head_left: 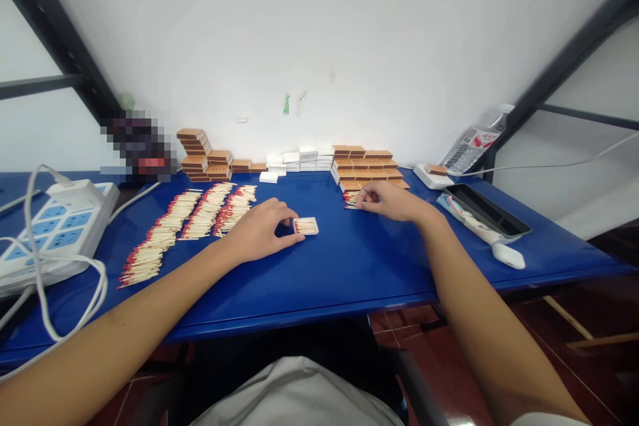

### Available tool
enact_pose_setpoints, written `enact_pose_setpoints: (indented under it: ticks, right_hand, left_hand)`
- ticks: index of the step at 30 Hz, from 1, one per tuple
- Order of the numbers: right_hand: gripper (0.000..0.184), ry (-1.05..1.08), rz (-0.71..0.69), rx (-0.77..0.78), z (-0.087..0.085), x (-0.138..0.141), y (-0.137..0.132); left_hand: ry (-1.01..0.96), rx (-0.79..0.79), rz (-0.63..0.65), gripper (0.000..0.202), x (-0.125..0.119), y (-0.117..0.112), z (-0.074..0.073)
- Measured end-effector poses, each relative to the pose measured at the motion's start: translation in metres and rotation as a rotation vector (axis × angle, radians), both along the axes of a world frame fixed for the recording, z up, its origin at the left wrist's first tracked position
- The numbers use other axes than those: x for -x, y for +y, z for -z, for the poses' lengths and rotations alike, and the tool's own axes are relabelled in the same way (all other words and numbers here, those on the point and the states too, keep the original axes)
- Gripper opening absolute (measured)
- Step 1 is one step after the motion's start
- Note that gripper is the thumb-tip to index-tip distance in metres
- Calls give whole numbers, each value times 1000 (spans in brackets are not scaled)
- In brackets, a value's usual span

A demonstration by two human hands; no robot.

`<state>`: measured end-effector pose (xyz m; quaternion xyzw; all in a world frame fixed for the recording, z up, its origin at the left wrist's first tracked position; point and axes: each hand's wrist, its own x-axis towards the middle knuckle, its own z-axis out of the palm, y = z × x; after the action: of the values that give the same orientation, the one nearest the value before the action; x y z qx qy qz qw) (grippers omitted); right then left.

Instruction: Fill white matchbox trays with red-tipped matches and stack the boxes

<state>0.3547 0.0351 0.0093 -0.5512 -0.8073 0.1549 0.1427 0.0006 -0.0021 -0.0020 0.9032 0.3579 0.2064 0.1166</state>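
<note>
Near the middle of the blue table, a small white matchbox tray [312,231] holds some red-tipped matches. The thumb and fingers of my left hand [264,229] grip its left end. Farther right, my right hand [387,200] has its fingertips pinched at a small heap of matches [349,202], in front of the stacked brown matchboxes [349,173]. My fingers hide part of that heap, and whether a match is between them does not show clearly. Rows of loose matches [170,226] lie left of my left hand, heads mostly to the left.
White box parts [307,158] and more brown matchboxes [194,163] line the wall. A power strip [54,226] with looping cable lies left. To the right are a plastic bottle [476,140], a white adapter [432,177], an open pencil case [486,210] and a white earphone case [508,255].
</note>
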Motion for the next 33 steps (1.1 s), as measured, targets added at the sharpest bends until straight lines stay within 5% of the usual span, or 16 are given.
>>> enact_pose_setpoints:
  ticks: [23,33]
  right_hand:
    - [25,46,-34,108,-3,5,-5]
    - [12,190,-271,-122,-5,95,-41]
  left_hand:
    - [0,-14,7,33,1,1,1]
    - [2,-20,4,30,-4,-1,0]
